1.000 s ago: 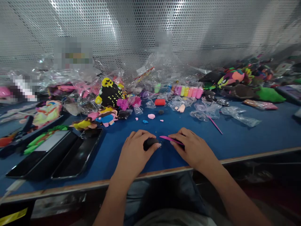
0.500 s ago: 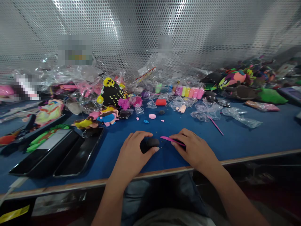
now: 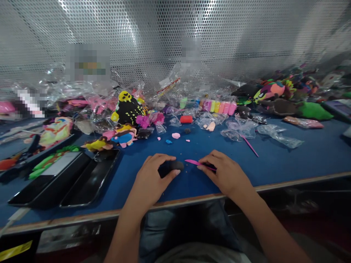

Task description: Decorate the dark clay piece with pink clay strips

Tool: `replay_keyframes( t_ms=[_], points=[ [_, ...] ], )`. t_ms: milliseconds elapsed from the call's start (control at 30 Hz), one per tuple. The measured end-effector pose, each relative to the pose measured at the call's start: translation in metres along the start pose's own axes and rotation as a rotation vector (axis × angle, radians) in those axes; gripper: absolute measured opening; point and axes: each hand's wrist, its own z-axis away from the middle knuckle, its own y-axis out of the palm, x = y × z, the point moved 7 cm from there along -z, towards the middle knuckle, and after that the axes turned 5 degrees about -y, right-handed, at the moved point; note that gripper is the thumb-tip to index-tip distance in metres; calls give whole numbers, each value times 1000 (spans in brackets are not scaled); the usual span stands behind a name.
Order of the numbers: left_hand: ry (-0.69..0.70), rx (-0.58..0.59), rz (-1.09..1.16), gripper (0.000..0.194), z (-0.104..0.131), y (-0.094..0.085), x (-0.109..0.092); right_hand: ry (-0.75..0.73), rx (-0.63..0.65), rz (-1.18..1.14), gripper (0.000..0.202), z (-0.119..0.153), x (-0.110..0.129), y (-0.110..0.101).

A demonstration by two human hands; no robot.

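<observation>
My left hand [image 3: 153,175] is curled around a dark grey lump of modelling clay [image 3: 177,165], thumb on the near side and fingers behind it. In my right hand [image 3: 223,171] is a pink plastic clay knife [image 3: 192,162], pinched between thumb and fingers. Its blade points left toward the clay, with a small gap between them. Tiny crumbs lie on the table near the blade. Beyond my hands sit a pale pink clay piece [image 3: 176,135], a blue bit [image 3: 169,141], a small dark lump [image 3: 187,130] and a red clay block [image 3: 186,119].
On the blue table [image 3: 274,164], a black phone [image 3: 90,182] and a propped black case [image 3: 46,186] stand at left. Clay figures [image 3: 130,111] and plastic bags fill the back. A second pink tool [image 3: 250,146] lies right. A perforated metal panel [image 3: 175,29] rises behind.
The whole view has shifted slightly. My left hand has moved a little left with the dark clay, its grip turned slightly. My right hand keeps the pink knife in nearly the same place.
</observation>
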Motion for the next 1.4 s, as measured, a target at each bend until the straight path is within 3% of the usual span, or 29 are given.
replay_keyframes(
  t_ms=[267,467,700,867,1100,1200,1400],
  points=[
    [-45,10,73,27,0,-2,3,108,-27,18,12,4,-4,-1],
    [-166,-77,231,38,3,-17,17,105,21,51,11,1,-5,3],
    [-57,15,-24,32,3,-5,5,32,-6,76,9,3,0,5],
    [-123,-15,-27,31,4,-6,10,60,-24,105,11,5,-1,4],
    [-33,18,-49,35,2,-1,-3,-9,-10,89,13,2,0,7],
    [-67,37,164,30,1,-3,-3,-14,-1,69,13,1,0,6],
    [-211,76,953,35,8,-4,7,-9,-99,-23,10,5,1,-2]
  ],
)
